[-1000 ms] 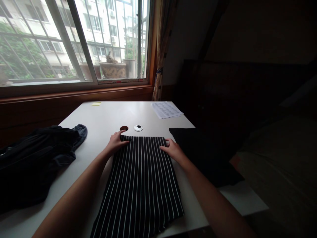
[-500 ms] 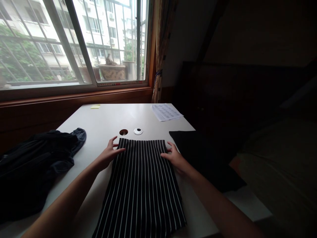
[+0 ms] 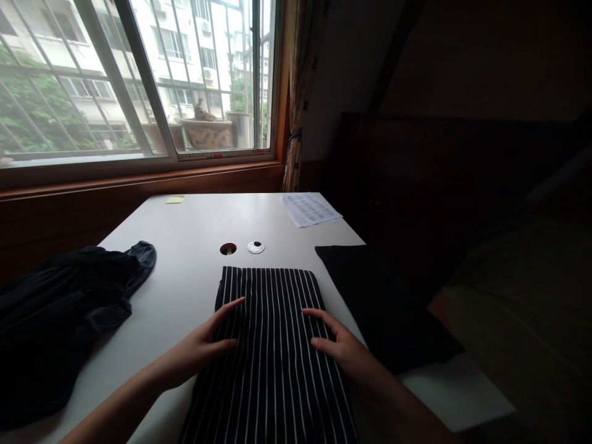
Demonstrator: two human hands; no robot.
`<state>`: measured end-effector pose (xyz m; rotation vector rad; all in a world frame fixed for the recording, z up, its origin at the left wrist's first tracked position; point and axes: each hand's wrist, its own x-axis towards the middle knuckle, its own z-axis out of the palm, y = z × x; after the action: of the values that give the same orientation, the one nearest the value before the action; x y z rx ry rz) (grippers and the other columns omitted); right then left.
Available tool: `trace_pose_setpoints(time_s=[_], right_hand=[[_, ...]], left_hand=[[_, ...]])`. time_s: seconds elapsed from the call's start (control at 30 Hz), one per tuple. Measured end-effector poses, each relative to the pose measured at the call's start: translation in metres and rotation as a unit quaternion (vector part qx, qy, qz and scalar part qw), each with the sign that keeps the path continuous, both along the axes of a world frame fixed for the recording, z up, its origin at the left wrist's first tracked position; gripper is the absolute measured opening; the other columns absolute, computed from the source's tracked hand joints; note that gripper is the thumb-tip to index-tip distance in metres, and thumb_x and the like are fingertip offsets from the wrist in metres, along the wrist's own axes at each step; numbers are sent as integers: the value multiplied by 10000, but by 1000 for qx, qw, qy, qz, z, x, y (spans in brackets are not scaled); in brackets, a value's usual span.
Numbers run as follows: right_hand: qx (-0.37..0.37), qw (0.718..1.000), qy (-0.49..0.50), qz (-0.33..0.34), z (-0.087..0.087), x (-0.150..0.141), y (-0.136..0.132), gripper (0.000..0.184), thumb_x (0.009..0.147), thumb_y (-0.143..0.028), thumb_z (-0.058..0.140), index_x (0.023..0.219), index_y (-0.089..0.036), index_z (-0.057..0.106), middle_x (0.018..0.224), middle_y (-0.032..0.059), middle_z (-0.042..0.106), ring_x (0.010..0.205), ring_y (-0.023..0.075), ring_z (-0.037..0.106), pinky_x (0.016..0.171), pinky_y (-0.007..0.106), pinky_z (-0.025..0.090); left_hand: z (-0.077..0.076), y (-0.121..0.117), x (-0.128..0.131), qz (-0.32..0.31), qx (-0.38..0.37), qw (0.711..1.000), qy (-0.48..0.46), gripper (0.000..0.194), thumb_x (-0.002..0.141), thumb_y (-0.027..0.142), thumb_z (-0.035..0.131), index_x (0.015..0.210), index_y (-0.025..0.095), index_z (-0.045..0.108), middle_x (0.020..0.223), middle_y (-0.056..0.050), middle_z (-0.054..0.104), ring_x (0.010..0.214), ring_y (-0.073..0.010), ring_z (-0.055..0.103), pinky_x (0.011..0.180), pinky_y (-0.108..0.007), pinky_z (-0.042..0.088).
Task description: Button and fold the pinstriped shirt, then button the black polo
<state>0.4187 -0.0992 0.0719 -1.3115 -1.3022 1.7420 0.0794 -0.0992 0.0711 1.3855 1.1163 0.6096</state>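
Observation:
A black cloth with thin white stripes (image 3: 272, 370) lies lengthwise on the white table (image 3: 194, 228), its far edge straight and its near end running out of view at the bottom. My left hand (image 3: 210, 339) is at the cloth's left side, thumb and fingers apart over the stripes. On the right side my right hand (image 3: 340, 339) is held the same way, thumb and fingers spread over the fabric. Neither hand grips the cloth. Whether the fingertips press on it or hover just above, I cannot tell.
A dark crumpled garment (image 3: 69, 308) lies at the left, and a flat black cloth (image 3: 374, 296) hangs over the right edge. Beyond the striped cloth are a round hole (image 3: 228, 249) and its white cap (image 3: 256, 247). Printed papers (image 3: 309, 209) and a yellow note (image 3: 174, 200) lie farther back.
Both hands have moved back from the far corners of the striped cloth toward me and now lie over its sides. The cloth's far edge sits slightly nearer.

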Motion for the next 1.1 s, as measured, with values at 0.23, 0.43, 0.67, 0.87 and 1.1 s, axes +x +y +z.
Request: trace_pose_setpoints(time_s=[0.23, 0.43, 0.67, 0.87, 1.1], right_hand=[[138, 985, -82, -57, 21, 41, 13, 605, 827, -246, 599, 1417, -350, 512, 1547, -39, 423, 1432, 288, 367, 1207, 470, 257], [199, 967, -148, -54, 59, 90, 27, 640, 832, -259, 605, 1446, -384, 475, 1569, -91, 376, 1493, 276, 239, 1251, 467, 100], [221, 963, -132, -82, 91, 160, 79, 644, 760, -257, 686, 1372, -409, 556, 1524, -102, 447, 1464, 293, 310, 1241, 439, 201], [159, 960, -159, -165, 80, 215, 141, 687, 715, -179, 741, 1355, -359, 569, 1457, -12, 545, 1377, 278, 461, 1156, 386, 375], [-22, 973, -105, -203, 28, 245, 131, 814, 773, -295, 760, 1491, -332, 377, 1243, 100, 695, 1052, 291, 707, 787, 361, 619]], left_hand=[[15, -4, 55, -14, 30, 997, -70, 811, 855, 172, 629, 1538, 396, 255, 1646, 33, 211, 1513, -264, 174, 1251, -472, 122], [19, 10, 108, -38, 51, 984, -166, 870, 826, 77, 616, 1544, 397, 242, 1620, 11, 287, 1481, -268, 270, 1231, -455, 216], [27, 61, 188, -44, 28, 956, -287, 950, 754, 39, 659, 1541, 390, 260, 1628, -33, 258, 1415, -303, 382, 1142, -457, 381], [7, 112, 249, 28, -45, 935, -350, 1004, 721, 51, 681, 1552, 360, 210, 1546, -86, 401, 1269, -268, 544, 1033, -401, 486], [-25, 98, 236, 67, -81, 949, -298, 934, 783, 234, 747, 1525, 357, 193, 1445, -155, 448, 1089, -259, 633, 815, -361, 553]])
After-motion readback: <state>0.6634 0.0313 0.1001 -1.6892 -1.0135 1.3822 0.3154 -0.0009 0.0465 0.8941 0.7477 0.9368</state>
